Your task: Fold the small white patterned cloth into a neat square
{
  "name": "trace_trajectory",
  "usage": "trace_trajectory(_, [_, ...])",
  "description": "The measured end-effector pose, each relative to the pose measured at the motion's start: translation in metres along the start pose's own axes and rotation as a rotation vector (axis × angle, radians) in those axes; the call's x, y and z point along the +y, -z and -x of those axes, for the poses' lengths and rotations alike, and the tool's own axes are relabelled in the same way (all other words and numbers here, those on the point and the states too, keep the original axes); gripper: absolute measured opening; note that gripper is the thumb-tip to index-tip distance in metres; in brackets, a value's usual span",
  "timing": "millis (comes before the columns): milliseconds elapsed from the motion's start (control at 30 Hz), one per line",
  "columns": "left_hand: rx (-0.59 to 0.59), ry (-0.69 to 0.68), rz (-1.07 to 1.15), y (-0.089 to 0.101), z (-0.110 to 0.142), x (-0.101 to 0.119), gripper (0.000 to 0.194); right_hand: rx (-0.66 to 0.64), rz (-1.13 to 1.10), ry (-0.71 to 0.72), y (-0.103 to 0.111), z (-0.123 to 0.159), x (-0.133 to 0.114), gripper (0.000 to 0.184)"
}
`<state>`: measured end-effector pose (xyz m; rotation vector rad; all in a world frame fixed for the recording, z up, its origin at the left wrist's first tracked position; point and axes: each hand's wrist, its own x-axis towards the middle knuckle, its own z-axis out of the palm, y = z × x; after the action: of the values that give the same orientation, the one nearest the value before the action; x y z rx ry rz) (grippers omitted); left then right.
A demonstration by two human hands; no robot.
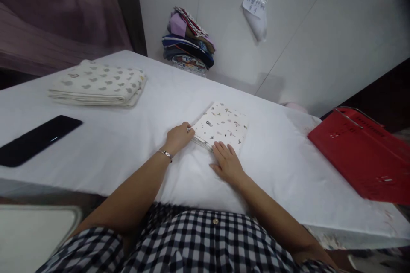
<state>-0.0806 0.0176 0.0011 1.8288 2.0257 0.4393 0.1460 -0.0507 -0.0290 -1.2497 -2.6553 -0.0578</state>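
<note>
A small folded white cloth with tiny printed figures (224, 126) lies on the white-covered table (128, 145) in front of me. My left hand (178, 136), with a thin bracelet at the wrist, is closed on the cloth's near left corner. My right hand (226, 161) lies flat with fingers stretched out, its fingertips on the cloth's near edge.
A larger folded cloth with grey shapes (98, 84) rests at the far left. A black phone (36, 138) lies at the left edge. A red plastic basket (365, 155) sits at the right. A stack of folded fabrics (188, 40) leans by the wall, and a white bag (255, 15) hangs there.
</note>
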Motion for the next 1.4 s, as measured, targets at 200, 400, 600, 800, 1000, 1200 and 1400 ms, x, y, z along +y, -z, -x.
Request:
trace_trajectory(200, [-0.003,0.038,0.114,-0.004,-0.007,-0.008,0.031,-0.006,-0.157,-0.064,0.012,-0.007,0.005,0.05])
trace_trajectory(400, [-0.011,0.003,0.233,-0.006,-0.014,-0.019,0.025,0.116,-0.313,-0.19,0.023,-0.044,0.01,0.025])
trace_trajectory(600, [-0.067,-0.092,0.334,0.001,-0.013,-0.023,0.031,-0.026,-0.244,-0.167,0.02,-0.083,0.001,0.019])
trace_trajectory(800, [-0.141,-0.08,0.405,0.01,-0.009,-0.022,0.038,-0.067,-0.169,-0.126,0.015,-0.099,-0.004,0.02])
trace_trajectory(1000, [-0.259,-0.066,0.526,0.01,-0.012,-0.028,0.044,-0.076,-0.135,-0.093,0.012,-0.103,-0.006,0.025])
trace_trajectory(1200, [-0.337,-0.112,0.636,0.009,-0.014,-0.035,0.046,-0.04,-0.184,-0.092,0.012,-0.103,-0.006,0.024])
trace_trajectory(1400, [-0.35,-0.11,0.645,0.008,-0.015,-0.035,0.044,0.001,-0.189,-0.054,0.01,-0.103,-0.011,0.023])
